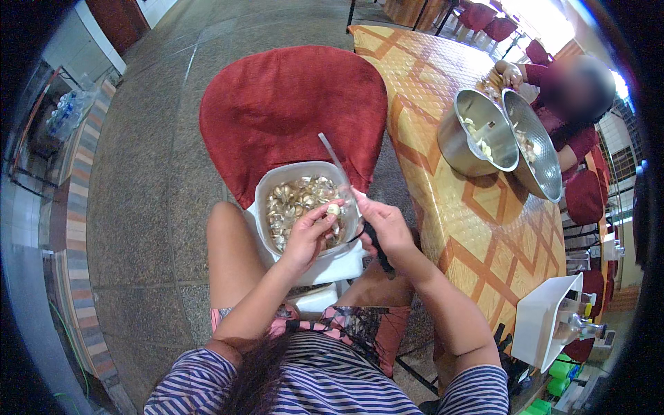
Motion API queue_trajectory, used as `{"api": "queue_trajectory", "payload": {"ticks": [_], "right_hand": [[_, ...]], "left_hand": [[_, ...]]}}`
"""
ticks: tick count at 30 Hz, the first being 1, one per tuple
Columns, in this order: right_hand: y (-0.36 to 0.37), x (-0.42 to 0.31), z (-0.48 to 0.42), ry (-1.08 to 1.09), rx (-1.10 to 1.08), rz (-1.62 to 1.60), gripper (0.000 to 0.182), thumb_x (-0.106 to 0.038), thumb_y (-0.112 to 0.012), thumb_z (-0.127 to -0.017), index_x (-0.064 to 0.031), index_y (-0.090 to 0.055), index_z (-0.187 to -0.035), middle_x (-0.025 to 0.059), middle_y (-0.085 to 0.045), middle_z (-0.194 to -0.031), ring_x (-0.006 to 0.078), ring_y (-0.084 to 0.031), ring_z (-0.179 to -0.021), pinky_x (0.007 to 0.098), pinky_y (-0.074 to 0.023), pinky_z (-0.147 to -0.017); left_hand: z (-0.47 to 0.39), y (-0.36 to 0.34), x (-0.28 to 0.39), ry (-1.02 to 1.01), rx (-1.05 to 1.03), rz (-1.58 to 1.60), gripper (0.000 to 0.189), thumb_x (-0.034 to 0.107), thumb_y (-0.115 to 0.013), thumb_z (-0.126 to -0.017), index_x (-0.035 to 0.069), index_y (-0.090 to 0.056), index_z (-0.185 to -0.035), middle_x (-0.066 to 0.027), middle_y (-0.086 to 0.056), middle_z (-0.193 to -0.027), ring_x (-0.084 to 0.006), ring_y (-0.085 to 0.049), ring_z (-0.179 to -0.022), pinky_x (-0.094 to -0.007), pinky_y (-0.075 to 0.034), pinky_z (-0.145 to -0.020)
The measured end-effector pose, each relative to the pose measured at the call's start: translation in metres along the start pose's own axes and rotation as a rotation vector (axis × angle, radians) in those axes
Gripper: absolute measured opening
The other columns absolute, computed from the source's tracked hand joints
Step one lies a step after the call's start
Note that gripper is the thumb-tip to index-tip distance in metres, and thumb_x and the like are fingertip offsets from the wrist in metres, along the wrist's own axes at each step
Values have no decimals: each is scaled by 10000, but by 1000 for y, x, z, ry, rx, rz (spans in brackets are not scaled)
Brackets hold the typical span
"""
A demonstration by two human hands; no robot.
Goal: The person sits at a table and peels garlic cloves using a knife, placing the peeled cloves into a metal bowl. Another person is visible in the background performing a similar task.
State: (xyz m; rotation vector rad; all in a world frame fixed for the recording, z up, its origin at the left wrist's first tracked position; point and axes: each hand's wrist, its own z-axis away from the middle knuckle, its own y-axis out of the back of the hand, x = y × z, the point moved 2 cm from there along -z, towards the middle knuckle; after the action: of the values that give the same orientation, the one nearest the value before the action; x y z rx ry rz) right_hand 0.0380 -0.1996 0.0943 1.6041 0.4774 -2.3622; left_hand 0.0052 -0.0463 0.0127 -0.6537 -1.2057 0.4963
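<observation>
A pale, rounded piece that looks like a garlic clove (pixel 333 209) is pinched between the thumb and fingers of my left hand (pixel 309 228). My right hand (pixel 383 223) grips a knife by its black handle (pixel 383 259). The blade (pixel 334 155) points up and away, over the right rim of a whitish plastic tub (pixel 262 218). Inside the tub, under my left hand, lie many brownish cloves (pixel 293 199), seemingly in water. The tub rests on a white surface (pixel 332 270) between my knees, against a red-covered chair (pixel 295 98).
On the patterned tablecloth (pixel 415 122) to the right stand a deep metal pot (pixel 461 150) with pale cloves and a tilted metal bowl (pixel 544 176). Another person's hand (pixel 512 77) is behind them. A white container (pixel 539 321) with bottles sits at the table's near end.
</observation>
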Motion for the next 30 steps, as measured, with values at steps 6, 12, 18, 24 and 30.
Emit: {"api": "queue_trajectory", "payload": {"ticks": [6,12,18,24,30], "right_hand": [[10,6,-8,-41,60,26,446,-366,-450,-981,-67,-516,-1305,-4,-484,-557,64,-412,-398,219,-308,-353],[5,21,-6,-78,-75,115,506,-369,-488,-961,-71,-440,-1367,-38,-419,-502,67,-402,-377,228,-315,-344],[-3,5,1,-37,-220,350,545,-257,-562,-934,-97,-368,-1417,28,-565,-630,77,-540,-530,216,-446,-482],[-9,20,-2,296,-174,347,480,-190,-581,-919,-63,-441,-1361,163,-586,-1240,137,-518,-1143,283,-375,-997],[-1,23,-2,292,-93,337,437,-199,-585,-915,-39,-494,-1311,166,-594,-1228,140,-522,-1144,283,-394,-977]], "left_hand": [[-4,8,6,-22,-7,7,318,171,-534,-937,57,-525,-1234,-2,-597,-1018,-60,-483,-776,-210,-400,-693],[-6,17,13,-127,90,-212,225,150,-526,-930,80,-528,-1143,-17,-599,-1061,-69,-531,-850,-215,-417,-702],[-3,25,17,-52,8,4,246,185,-500,-943,71,-526,-1159,-37,-598,-1040,-105,-553,-857,-255,-438,-719],[0,14,13,-38,35,49,248,137,-477,-940,13,-520,-1150,0,-557,-871,-76,-465,-712,-219,-378,-638],[0,8,18,-31,26,-119,284,158,-477,-932,13,-518,-1172,-8,-580,-938,-67,-493,-772,-210,-380,-675]]}}
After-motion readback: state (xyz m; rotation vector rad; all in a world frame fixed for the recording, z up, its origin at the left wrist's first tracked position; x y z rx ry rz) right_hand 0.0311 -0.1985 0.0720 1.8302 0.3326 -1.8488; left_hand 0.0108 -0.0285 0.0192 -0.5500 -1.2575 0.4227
